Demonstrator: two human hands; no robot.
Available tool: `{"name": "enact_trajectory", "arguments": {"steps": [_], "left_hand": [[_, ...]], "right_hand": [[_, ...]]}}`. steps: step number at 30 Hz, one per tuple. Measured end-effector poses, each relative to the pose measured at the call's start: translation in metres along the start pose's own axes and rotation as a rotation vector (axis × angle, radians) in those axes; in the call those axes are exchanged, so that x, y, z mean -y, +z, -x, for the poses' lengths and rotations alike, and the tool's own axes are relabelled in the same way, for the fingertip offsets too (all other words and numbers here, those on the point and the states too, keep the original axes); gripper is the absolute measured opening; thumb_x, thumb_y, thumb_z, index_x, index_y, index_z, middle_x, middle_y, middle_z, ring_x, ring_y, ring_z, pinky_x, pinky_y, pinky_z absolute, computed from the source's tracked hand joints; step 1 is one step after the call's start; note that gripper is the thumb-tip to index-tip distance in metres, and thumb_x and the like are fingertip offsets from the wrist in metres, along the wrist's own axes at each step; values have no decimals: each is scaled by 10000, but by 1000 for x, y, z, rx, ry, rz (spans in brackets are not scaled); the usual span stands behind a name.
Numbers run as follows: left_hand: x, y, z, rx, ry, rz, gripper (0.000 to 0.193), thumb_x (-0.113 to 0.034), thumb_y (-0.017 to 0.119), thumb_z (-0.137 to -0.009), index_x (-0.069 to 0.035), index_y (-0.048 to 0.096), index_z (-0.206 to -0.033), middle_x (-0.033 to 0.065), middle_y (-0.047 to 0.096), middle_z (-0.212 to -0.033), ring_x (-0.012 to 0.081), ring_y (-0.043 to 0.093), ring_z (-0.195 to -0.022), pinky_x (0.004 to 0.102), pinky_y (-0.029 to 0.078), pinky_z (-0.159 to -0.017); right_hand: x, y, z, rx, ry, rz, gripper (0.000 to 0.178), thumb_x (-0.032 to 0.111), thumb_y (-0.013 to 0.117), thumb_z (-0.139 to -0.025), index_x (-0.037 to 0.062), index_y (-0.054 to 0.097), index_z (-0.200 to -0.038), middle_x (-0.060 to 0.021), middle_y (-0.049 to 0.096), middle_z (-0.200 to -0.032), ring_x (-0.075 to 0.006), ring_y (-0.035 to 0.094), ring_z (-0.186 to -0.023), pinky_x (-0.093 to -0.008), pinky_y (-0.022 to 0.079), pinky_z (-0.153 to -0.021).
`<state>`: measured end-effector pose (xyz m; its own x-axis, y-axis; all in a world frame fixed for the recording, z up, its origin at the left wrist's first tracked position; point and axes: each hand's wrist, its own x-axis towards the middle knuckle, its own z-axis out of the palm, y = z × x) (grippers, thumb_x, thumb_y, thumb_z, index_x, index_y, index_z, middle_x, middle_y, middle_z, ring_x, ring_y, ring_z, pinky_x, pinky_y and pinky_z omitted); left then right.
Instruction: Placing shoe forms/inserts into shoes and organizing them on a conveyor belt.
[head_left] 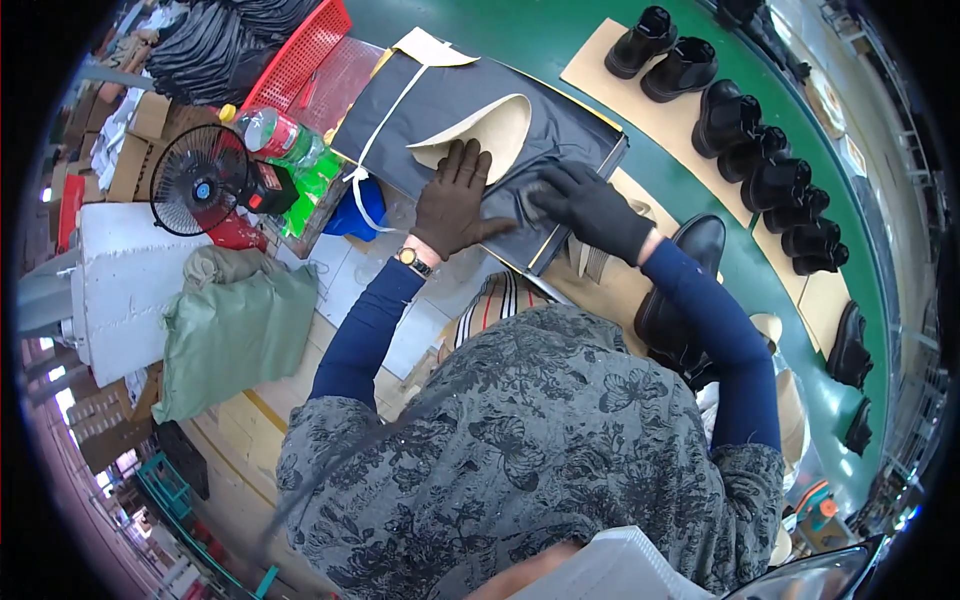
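Observation:
A cream insole [502,132], curled up along one edge, lies on a black-covered board [385,112]. My left hand [458,200], in a dark brown glove, presses its outstretched fingers on the insole's near edge, thumb pointing right. To the right, my right hand [592,208], in a black glove, rests over the wrinkled black cover with its fingers apart; their tips are slightly smeared. A white strap [402,98] runs across the board's left part. At the board's far end lies another cream piece [432,46].
Several black shoes [725,118] line the green table [640,170] on tan cardboard. Close to my right forearm stands a larger black shoe [700,245]. On the left are a small fan [200,180], a plastic bottle [280,135], a red basket [300,55] and a green sack [240,325].

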<state>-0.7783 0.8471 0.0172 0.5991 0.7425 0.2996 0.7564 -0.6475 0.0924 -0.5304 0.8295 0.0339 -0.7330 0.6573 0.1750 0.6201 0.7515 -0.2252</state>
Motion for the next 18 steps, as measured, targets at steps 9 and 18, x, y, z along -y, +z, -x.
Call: {"name": "enact_trajectory", "arguments": {"steps": [9,18], "left_hand": [[10,13,1,-122,93,-87,426,-150,604,-695,-105,569,-1116,107,545,-1235,348,519,-1121,400,496,-830],[58,-11,-42,-100,-574,631,301,-323,576,-849,-39,672,-877,179,650,-796,357,625,-765,391,468,-655]], "right_hand": [[12,-24,-2,-157,-92,3,447,127,615,-739,130,550,-1181,-160,473,-1280,-359,452,-1180,-437,413,-977],[3,8,-38,-163,-183,-48,482,238,694,-685,91,582,-1131,-120,511,-1258,-317,467,-1186,-424,414,-969]]}}
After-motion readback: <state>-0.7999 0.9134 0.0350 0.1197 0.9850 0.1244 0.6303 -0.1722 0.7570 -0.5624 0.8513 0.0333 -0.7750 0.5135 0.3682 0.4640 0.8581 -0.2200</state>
